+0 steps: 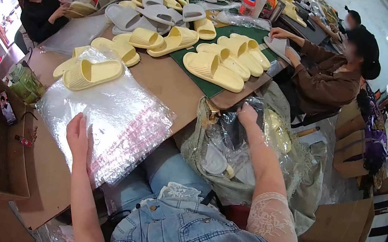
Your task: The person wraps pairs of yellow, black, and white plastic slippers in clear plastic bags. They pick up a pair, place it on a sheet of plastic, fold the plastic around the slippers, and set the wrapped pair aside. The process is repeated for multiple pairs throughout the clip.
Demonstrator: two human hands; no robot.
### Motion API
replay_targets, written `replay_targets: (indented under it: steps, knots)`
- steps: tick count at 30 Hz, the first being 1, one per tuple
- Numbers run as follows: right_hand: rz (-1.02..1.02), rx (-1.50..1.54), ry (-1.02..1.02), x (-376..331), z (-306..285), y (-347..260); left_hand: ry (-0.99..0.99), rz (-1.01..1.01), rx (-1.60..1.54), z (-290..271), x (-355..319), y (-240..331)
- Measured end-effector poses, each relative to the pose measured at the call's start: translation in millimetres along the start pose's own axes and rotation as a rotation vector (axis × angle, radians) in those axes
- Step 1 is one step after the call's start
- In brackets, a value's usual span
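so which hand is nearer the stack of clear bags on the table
Left. The left hand rests flat on the near edge of the bag stack. The right hand is off to the right, at the big plastic sack beside the table.

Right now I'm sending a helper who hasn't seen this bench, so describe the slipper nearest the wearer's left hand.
Start at the brown table and find the stack of clear bags under the left hand. At the stack's far left corner lies a pale yellow slipper. It alone rests on the plastic; the other slippers lie farther back.
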State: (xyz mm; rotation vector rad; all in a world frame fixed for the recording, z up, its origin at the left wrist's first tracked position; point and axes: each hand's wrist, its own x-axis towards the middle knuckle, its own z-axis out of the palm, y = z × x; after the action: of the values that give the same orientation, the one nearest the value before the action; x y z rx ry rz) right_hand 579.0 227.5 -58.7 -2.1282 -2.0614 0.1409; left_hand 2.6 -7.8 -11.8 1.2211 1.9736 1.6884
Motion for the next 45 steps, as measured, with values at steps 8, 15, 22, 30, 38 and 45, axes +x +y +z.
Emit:
replay_targets:
  steps: [8,15,22,30,38,45]
  knots:
    - [-0.103,-0.025,-0.124,-62,-29,21,-0.003,0.029,0.089,0,-3,8]
    - [-0.064,-0.001,0.085,-53,1,10,0.000,0.060,0.172,-2,0,6]
    - [-0.110,0.167,0.146,-49,4,-7,0.017,0.130,0.253,-1,-3,14]
    - [-0.576,0.064,-0.153,-119,-78,37,0.027,0.212,0.318,3,-6,24]
    - [-0.621,0.343,-1.141,-179,-224,-106,0.019,0.235,0.376,2,-6,21]
    - [-0.591,0.386,0.018,-47,-156,-153,0.029,0.221,0.384,1,-5,26]
